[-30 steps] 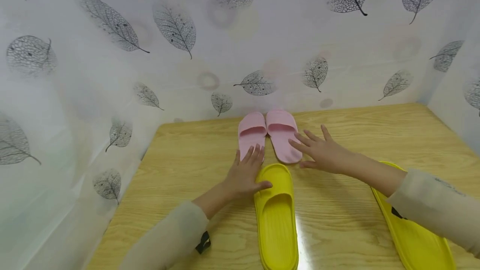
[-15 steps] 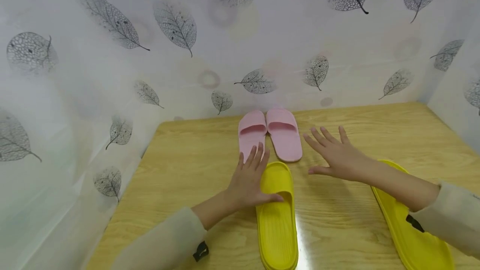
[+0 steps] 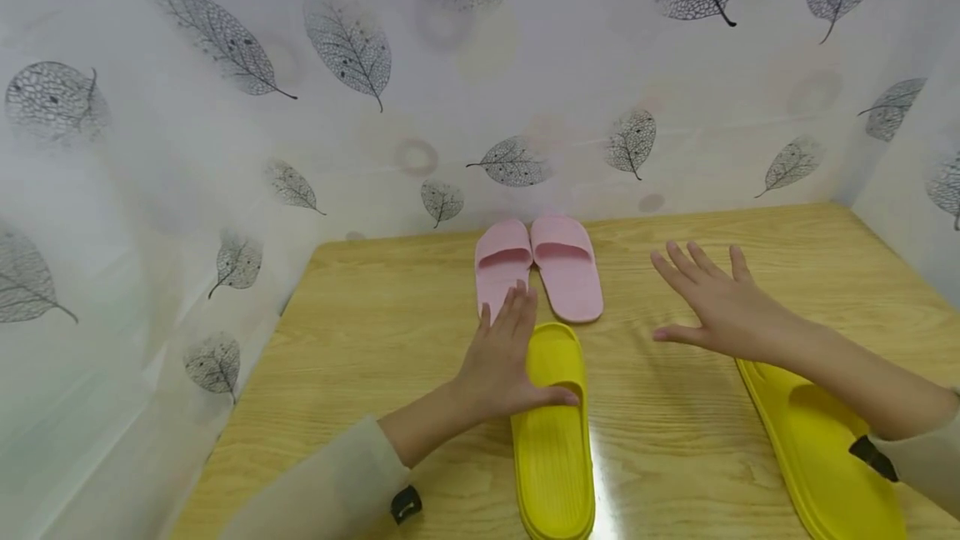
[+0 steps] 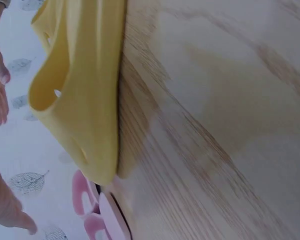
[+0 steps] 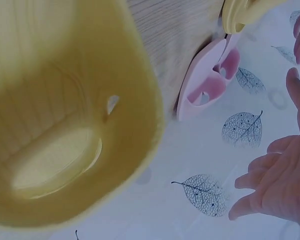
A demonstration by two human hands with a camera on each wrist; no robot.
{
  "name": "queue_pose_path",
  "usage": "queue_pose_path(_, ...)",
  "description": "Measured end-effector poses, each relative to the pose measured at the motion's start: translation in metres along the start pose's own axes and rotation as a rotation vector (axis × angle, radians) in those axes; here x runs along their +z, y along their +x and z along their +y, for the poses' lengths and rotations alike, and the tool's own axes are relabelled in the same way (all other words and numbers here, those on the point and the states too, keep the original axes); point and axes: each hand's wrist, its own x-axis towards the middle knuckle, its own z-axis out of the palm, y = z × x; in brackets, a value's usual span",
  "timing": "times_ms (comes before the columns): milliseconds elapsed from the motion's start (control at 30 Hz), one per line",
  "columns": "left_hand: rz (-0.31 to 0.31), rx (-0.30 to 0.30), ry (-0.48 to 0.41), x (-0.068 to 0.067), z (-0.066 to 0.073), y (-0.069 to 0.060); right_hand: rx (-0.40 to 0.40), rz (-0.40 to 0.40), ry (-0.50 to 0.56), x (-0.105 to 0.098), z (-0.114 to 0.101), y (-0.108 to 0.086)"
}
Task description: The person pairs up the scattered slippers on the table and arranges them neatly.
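In the head view my left hand (image 3: 498, 365) hovers with spread fingers over the toe end of a yellow slipper (image 3: 555, 465). The left wrist view shows a gap between that hand (image 4: 5, 202) and the yellow slipper (image 4: 92, 95). My right hand (image 3: 738, 307), fingers straight and thumb apart, is in the air above a second yellow slipper (image 3: 832, 457), part of which the forearm hides. Neither hand holds anything. Beyond the left hand, two pink slippers, one left (image 3: 504, 242) and one right (image 3: 576, 290), lie side by side with toes to the wall.
The slippers lie on a wood-grain table (image 3: 360, 332). A pale sheet with leaf prints (image 3: 360, 157) rises along its back and sides. Bare wood separates the two yellow slippers.
My right hand has moved right, away from the pink slippers to above the right yellow slipper. My left hand has shifted slightly right over its yellow slipper. The slippers stay put.
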Motion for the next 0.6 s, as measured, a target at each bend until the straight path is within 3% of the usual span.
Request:
queue_pose_path(200,-0.058,-0.066,-0.086,-0.009,0.011,-0.001,0.016,-0.004,-0.022,-0.001,0.007,-0.013)
queue_pose_path(433,-0.049,-0.11,-0.242,-0.016,0.015,0.001,-0.009,0.047,-0.045,0.007,0.013,-0.034)
queue_pose_path(600,-0.067,-0.106,-0.233,-0.015,0.017,0.001,-0.008,0.084,-0.059,0.014,0.018,-0.05)
